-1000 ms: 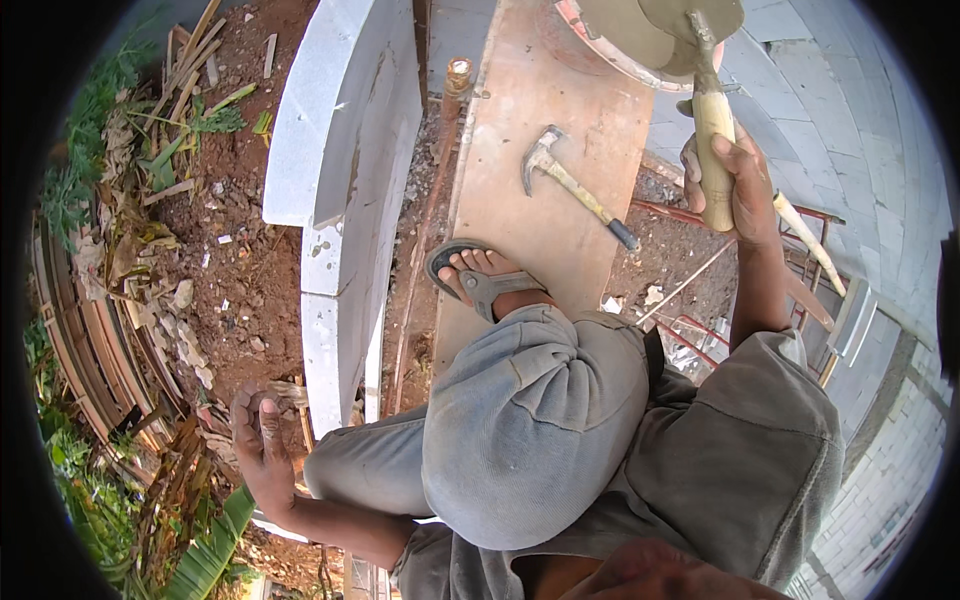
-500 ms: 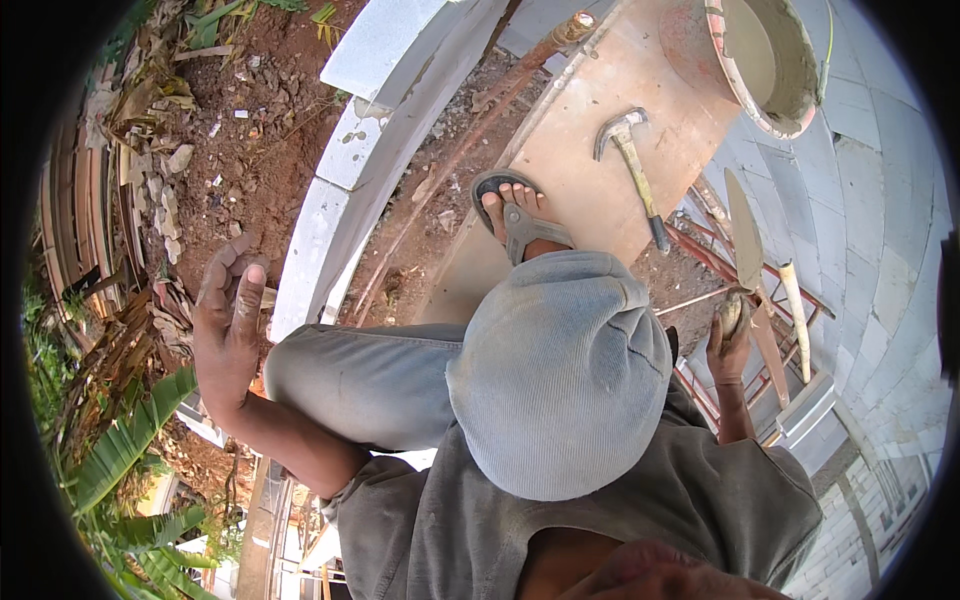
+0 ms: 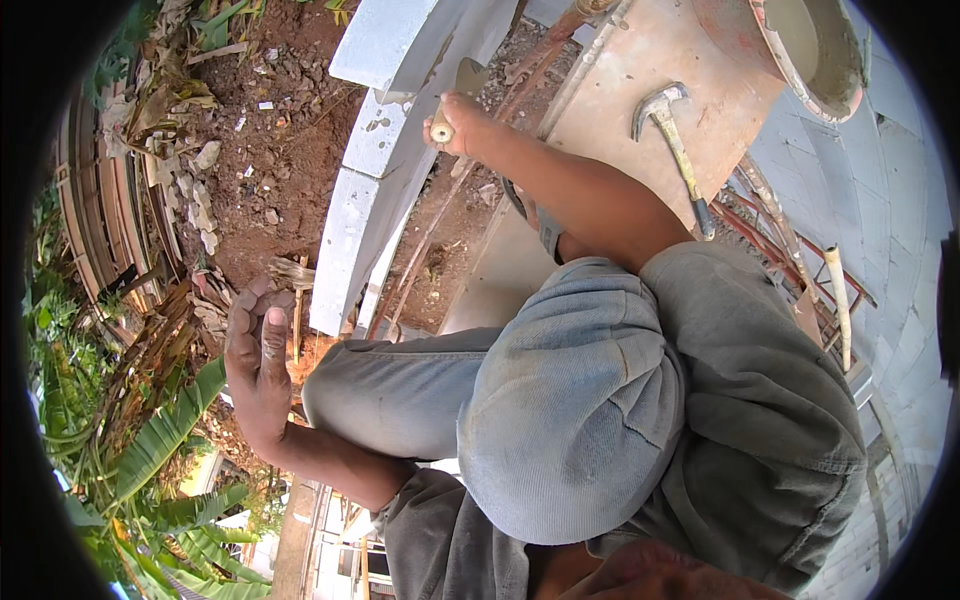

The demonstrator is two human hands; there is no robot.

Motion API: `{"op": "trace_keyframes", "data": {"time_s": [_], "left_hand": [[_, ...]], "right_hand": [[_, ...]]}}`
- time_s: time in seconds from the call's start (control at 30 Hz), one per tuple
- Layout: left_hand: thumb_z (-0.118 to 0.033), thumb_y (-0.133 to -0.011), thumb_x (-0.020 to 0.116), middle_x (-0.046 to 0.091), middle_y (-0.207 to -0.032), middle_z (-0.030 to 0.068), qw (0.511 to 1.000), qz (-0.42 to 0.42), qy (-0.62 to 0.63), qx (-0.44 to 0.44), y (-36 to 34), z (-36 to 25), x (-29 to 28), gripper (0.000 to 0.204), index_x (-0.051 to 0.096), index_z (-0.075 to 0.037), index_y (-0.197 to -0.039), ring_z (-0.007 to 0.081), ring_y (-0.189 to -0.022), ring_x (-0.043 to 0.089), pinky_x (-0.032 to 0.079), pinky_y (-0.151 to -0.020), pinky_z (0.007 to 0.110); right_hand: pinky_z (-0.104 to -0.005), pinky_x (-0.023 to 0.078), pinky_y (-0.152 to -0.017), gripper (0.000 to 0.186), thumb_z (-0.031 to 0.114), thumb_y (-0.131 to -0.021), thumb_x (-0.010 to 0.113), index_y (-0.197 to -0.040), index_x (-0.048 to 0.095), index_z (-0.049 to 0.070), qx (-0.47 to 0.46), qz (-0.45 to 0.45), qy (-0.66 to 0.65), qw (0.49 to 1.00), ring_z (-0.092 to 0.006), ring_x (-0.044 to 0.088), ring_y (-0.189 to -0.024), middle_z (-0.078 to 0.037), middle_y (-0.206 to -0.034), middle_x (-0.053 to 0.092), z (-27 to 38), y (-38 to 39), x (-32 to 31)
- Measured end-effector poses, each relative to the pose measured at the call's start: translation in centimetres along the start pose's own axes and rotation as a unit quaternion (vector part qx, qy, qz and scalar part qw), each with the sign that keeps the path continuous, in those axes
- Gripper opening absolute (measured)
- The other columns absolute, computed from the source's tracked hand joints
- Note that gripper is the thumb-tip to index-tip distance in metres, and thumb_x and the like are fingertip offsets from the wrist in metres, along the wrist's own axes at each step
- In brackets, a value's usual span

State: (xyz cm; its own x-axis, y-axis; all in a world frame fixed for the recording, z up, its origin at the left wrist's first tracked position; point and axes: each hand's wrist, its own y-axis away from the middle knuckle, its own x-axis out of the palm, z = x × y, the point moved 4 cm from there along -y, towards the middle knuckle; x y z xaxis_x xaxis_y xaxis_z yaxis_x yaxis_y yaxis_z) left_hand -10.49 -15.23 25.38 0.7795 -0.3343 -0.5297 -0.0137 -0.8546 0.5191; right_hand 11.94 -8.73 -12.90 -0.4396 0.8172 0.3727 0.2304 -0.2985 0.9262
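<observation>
My right hand (image 3: pixel 463 125) is closed round the handle of a masonry trowel (image 3: pixel 470 78), its arm reaching across my bent knee. The grey blade lies at the side of a low wall of pale blocks (image 3: pixel 345 240); whether it touches is unclear. Mortar patches mark the blocks, and one block (image 3: pixel 385 42) sits higher at the far end. Out to the left, my left hand (image 3: pixel 260 365) is raised with the fingers slightly curled, thumb apart, holding nothing. A claw hammer (image 3: pixel 675 150) with a yellowish handle rests on the plank platform (image 3: pixel 600 110).
At the far right of the platform stands a bucket (image 3: pixel 820 60) holding grey mortar. Red scaffold bars (image 3: pixel 790 255) and a pale pole (image 3: pixel 838 300) are beside a block wall (image 3: pixel 900 200). Reddish soil (image 3: pixel 290 150) and banana leaves (image 3: pixel 170 430) lie beyond the low wall.
My right hand has swung the trowel from the far right across to the low wall on the left. The left hand stays raised and empty; the whole view has shifted slightly.
</observation>
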Motion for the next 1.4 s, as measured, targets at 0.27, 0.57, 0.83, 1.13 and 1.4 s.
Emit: {"op": "trace_keyframes", "data": {"time_s": [0.27, 0.57, 0.83, 1.13, 1.4], "left_hand": [[-0.021, -0.1, 0.053, 0.06, -0.119, 0.0116, 0.996, 0.008, -0.022, -0.091, 0.0, 2.2, 0.2, 0.041, 0.049, 0.004, -0.132, 0.017, -0.103, 0.058, 0.045, -0.091, 0.03], [-0.021, -0.1, 0.054, 0.06, -0.115, 0.0091, 0.995, 0.045, -0.047, -0.07, -3.4, 0.9, 2.7, 0.039, 0.051, 0.003, -0.13, 0.0161, -0.103, 0.056, 0.043, -0.092, 0.029], [-0.024, -0.1, 0.053, 0.061, -0.113, 0.0098, 0.994, 0.041, -0.066, -0.076, -3.9, 0.3, 3.4, 0.041, 0.051, 0.004, -0.13, 0.0172, -0.103, 0.057, 0.042, -0.093, 0.03], [-0.023, -0.101, 0.051, 0.06, -0.112, 0.0092, 0.991, 0.04, -0.095, -0.081, -3.8, -0.7, 3.7, 0.037, 0.051, 0.002, -0.129, 0.0163, -0.103, 0.056, 0.043, -0.092, 0.029], [-0.021, -0.101, 0.052, 0.06, -0.114, 0.0095, 0.989, 0.043, -0.117, -0.078, -3.5, -0.9, 4.2, 0.038, 0.05, 0.004, -0.129, 0.0164, -0.104, 0.054, 0.042, -0.094, 0.028]], "right_hand": [[-0.0372, 0.053, -0.058, 0.03, 0.034, -0.097, 0.049, -0.111, 0.035, 0.012, 0.042, 0.109, -0.19, 0.975, -0.0232, 0.054, -0.067, -0.012, -0.092, 0.046, -6.5, -1.7, 4.1], [-0.0435, 0.054, -0.061, 0.034, 0.034, -0.097, 0.05, -0.115, 0.033, 0.01, -0.001, 0.081, -0.172, 0.982, -0.0269, 0.055, -0.072, -0.013, -0.1, 0.043, -4.0, 2.5, 7.1], [-0.0448, 0.055, -0.062, 0.035, 0.039, -0.099, 0.046, -0.115, 0.036, 0.009, -0.03, 0.109, -0.131, 0.985, -0.0263, 0.058, -0.074, -0.014, -0.1, 0.048, -2.3, 6.6, 6.5], [-0.0413, 0.053, -0.06, 0.039, 0.047, -0.098, 0.046, -0.113, 0.039, 0.011, -0.008, 0.079, -0.161, 0.984, -0.0226, 0.054, -0.066, -0.012, -0.093, 0.048, -2.9, 1.2, 0.7], [-0.043, 0.053, -0.059, 0.04, 0.046, -0.099, 0.045, -0.118, 0.036, 0.012, -0.016, 0.12, -0.163, 0.979, -0.0239, 0.056, -0.068, -0.013, -0.09, 0.05, -2.5, 0.3, 4.8]]}}
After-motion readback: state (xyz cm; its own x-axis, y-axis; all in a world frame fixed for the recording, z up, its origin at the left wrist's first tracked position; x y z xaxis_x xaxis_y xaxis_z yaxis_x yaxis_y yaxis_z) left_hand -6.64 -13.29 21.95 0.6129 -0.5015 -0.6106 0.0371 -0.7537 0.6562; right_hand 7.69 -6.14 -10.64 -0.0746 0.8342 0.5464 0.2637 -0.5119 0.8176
